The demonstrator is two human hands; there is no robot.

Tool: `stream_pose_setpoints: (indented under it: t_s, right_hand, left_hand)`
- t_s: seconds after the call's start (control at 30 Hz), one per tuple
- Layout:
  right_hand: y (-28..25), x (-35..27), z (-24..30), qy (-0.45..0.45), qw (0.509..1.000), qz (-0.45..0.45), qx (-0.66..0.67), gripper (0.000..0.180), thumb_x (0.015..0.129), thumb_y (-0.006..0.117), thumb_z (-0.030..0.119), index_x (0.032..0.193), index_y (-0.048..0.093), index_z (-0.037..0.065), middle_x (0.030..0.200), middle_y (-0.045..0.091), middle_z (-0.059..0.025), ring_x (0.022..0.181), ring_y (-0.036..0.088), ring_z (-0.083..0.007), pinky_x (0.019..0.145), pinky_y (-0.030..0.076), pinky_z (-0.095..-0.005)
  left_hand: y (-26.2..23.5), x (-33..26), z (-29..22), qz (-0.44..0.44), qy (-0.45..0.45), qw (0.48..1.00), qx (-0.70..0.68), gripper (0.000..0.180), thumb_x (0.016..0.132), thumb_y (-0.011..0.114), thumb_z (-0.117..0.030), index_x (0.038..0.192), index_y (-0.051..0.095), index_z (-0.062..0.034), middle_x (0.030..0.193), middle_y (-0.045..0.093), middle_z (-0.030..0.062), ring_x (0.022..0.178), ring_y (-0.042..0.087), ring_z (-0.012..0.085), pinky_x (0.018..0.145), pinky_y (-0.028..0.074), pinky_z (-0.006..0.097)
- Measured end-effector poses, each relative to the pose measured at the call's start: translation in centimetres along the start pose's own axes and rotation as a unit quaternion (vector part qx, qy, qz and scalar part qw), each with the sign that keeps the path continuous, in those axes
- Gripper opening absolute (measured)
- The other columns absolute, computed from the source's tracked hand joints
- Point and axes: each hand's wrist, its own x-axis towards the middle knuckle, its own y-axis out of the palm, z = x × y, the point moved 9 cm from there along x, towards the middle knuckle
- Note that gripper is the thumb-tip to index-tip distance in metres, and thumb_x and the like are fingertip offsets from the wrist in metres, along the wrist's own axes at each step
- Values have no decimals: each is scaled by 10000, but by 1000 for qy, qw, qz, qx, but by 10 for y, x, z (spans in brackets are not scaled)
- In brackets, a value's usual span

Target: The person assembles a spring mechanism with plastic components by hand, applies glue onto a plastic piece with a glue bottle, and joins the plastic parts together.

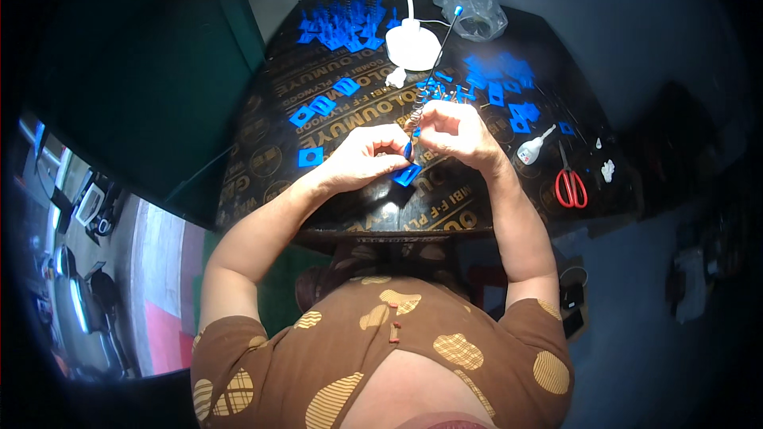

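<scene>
Near the front middle of the table, my left hand (362,160) pinches the blue stem of a small blue square-based piece (407,175) between thumb and forefinger. From that stem a black rod (444,44) with a coiled spring section leans up and to the right, ending in a blue tip (458,11). My right hand (461,135) is closed at the coil, with thumb and fingertips together. Its fingers cover part of the spring. Left of my left hand lies a flat blue square (311,157) with a round mark at its centre.
Several blue squares (322,106) lie at the left; more blue parts (499,71) pile up at the right. Upright sprung pieces (342,24) crowd the far left. A white lamp base (413,48) stands behind my hands. A white squeeze bottle (535,147) and red-handled scissors (570,188) lie right.
</scene>
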Motion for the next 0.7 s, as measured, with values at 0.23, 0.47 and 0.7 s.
stream_pose_setpoints:
  t_s: [0.23,0.47,0.7]
  right_hand:
    - [-4,3,-5,32,999,-8,-37,284,863,650,203,1088,687,33,844,660,-23,741,602,-86,682,503,-249]
    - [-6,6,-11,34,998,-31,-40,243,905,642,214,1027,694,11,701,595,22,615,517,-49,568,430,-213]
    - [-12,8,-17,27,995,-59,-73,233,919,634,226,1002,697,18,663,581,19,571,494,-39,512,380,-205]
  left_hand:
    - [-11,-28,-8,-49,1,999,-14,57,889,673,-13,942,656,-9,908,633,2,854,597,70,777,500,237]
    - [-44,-60,-12,-173,-44,983,32,64,862,701,-45,900,681,2,799,669,5,725,598,46,662,495,213]
    - [-65,-80,-19,-246,-61,957,138,67,855,705,-59,860,669,-3,779,655,11,710,575,56,672,479,228]
